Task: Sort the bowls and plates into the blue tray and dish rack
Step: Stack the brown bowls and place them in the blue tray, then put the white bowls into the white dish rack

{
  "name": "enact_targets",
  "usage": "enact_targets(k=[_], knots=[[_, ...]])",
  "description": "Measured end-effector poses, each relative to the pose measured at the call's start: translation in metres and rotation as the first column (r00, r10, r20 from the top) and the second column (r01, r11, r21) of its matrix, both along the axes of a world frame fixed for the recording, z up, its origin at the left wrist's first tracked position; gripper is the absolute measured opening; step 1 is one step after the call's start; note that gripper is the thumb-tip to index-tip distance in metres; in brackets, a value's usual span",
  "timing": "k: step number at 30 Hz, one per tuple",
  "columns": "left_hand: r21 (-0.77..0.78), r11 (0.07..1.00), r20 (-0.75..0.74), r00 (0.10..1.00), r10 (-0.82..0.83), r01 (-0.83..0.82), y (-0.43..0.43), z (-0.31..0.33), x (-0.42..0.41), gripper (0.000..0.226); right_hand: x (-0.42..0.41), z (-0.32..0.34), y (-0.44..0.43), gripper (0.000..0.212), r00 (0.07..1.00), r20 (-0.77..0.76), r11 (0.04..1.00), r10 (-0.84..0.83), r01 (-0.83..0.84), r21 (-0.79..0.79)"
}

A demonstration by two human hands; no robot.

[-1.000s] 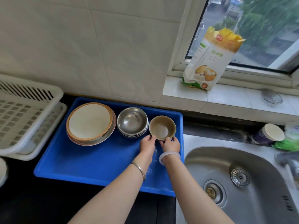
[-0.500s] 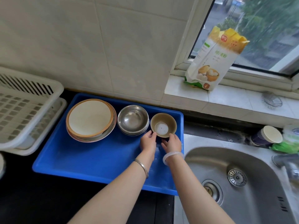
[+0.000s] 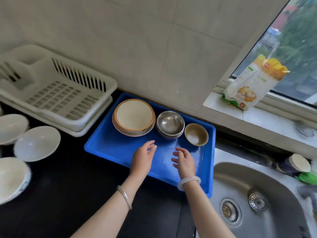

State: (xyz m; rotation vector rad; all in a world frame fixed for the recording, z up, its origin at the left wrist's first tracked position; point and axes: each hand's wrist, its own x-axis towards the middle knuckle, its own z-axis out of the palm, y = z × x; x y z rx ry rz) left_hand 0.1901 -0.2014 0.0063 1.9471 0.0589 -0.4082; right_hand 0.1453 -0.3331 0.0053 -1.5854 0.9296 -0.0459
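Over the blue tray (image 3: 109, 148), both hands (image 3: 163, 158) hover, apparently empty.

Bare forearms; silver bangle (image 3: 124, 196), seemingly jade bracelet (image 3: 188, 181)

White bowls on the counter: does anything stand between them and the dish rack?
Nothing visible does. The white bowls sit on bare dark counter just in front of the empty rack; both hands hover over the tray.

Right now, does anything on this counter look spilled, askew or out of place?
Nothing stands out. The plate stack, steel bowls and small brown bowl sit upright in the blue tray; the dish rack is empty, and white bowls wait unsorted.
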Motion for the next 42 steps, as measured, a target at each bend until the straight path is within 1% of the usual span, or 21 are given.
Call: enact_targets(k=[3, 5, 7, 9, 11, 13, 15, 16, 17, 19, 22, 23, 25, 27, 28, 30, 34, 38, 42], knots=[[0.026, 0.989, 0.108, 0.984, 0.145, -0.148, 0.065, 0.007, -0.02, 0.032, 0.006, 0.003, 0.065, 0.021, 0.975, 0.0, 0.97, 0.222, -0.221, -0.101], [0.098, 0.959, 0.189, 0.951, 0.246, -0.267, 0.109, 0.007, -0.032, 0.033, 0.014, 0.002, 0.112, 0.022, 0.933, -0.023, 0.923, 0.358, -0.358, -0.142], [0.199, 0.896, 0.273, 0.901, 0.338, -0.396, 0.154, 0.004, -0.042, 0.035, 0.023, 0.0, 0.16, 0.021, 0.869, -0.056, 0.857, 0.492, -0.495, -0.146], [0.265, 0.819, 0.342, 0.844, 0.413, -0.509, 0.198, 0.0, -0.05, 0.036, 0.034, -0.005, 0.204, 0.022, 0.793, -0.096, 0.783, 0.601, -0.609, -0.128], [0.34, 0.739, 0.383, 0.803, 0.456, -0.582, 0.24, -0.006, -0.057, 0.036, 0.047, -0.009, 0.243, 0.028, 0.716, -0.149, 0.707, 0.683, -0.698, -0.114], [0.408, 0.662, 0.392, 0.775, 0.495, -0.629, 0.276, -0.013, -0.061, 0.035, 0.062, -0.013, 0.276, 0.035, 0.655, -0.206, 0.648, 0.727, -0.754, -0.107], [0.432, 0.602, 0.384, 0.741, 0.551, -0.672, 0.304, -0.02, -0.064, 0.036, 0.079, -0.018, 0.302, 0.043, 0.616, -0.266, 0.608, 0.741, -0.784, -0.122], [0.432, 0.586, 0.372, 0.727, 0.577, -0.686, 0.315, -0.023, -0.066, 0.038, 0.088, -0.021, 0.313, 0.047, 0.607, -0.292, 0.599, 0.739, -0.791, -0.128], [0.418, 0.581, 0.35, 0.714, 0.606, -0.698, 0.324, -0.026, -0.067, 0.041, 0.095, -0.023, 0.322, 0.05, 0.607, -0.308, 0.603, 0.732, -0.789, -0.122], [0.333, 0.588, 0.284, 0.673, 0.682, -0.737, 0.338, -0.032, -0.066, 0.047, 0.108, -0.026, 0.337, 0.052, 0.631, -0.309, 0.638, 0.711, -0.764, -0.092], [0.148, 0.584, 0.186, 0.602, 0.776, -0.798, 0.349, -0.037, -0.065, 0.059, 0.121, -0.034, 0.351, 0.043, 0.691, -0.276, 0.705, 0.668, -0.707, -0.062], [0.102, 0.574, 0.154, 0.583, 0.798, -0.813, 0.351, -0.038, -0.065, 0.062, 0.123, -0.036, 0.353, 0.04, 0.726, -0.251, 0.747, 0.64, -0.665, -0.019], [0.05, 0.556, 0.075, 0.558, 0.827, -0.83, 0.354, -0.04, -0.066, 0.065, 0.127, -0.038, 0.357, 0.04, 0.813, -0.181, 0.833, 0.553, -0.536, 0.138], [0.01, 0.534, -0.015, 0.534, 0.845, -0.845, 0.355, -0.041, -0.066, 0.063, 0.129, -0.037, 0.358, 0.04, 0.878, -0.141, 0.87, 0.458, -0.411, 0.271], [-0.006, 0.524, -0.054, 0.523, 0.851, -0.852, 0.356, -0.042, -0.066, 0.061, 0.129, -0.036, 0.358, 0.038, 0.892, -0.138, 0.879, 0.43, -0.379, 0.29], [-0.038, 0.514, -0.101, 0.515, 0.851, -0.857, 0.357, -0.043, -0.066, 0.057, 0.129, -0.033, 0.357, 0.034, 0.904, -0.133, 0.892, 0.405, -0.359, 0.275], [-0.082, 0.512, -0.112, 0.518, 0.848, -0.855, 0.361, -0.045, -0.068, 0.054, 0.123, -0.02, 0.352, 0.032, 0.926, -0.044, 0.904, 0.374, -0.354, 0.24], [-0.118, 0.502, -0.122, 0.514, 0.849, -0.857, 0.365, -0.048, -0.069, 0.049, 0.113, 0.0, 0.346, 0.038, 0.892, 0.019, 0.881, 0.452, -0.45, 0.146], [-0.227, 0.468, -0.194, 0.511, 0.838, -0.854, 0.371, -0.051, -0.068, 0.044, 0.098, 0.015, 0.352, 0.022, 0.85, 0.001, 0.849, 0.526, -0.525, 0.064]])
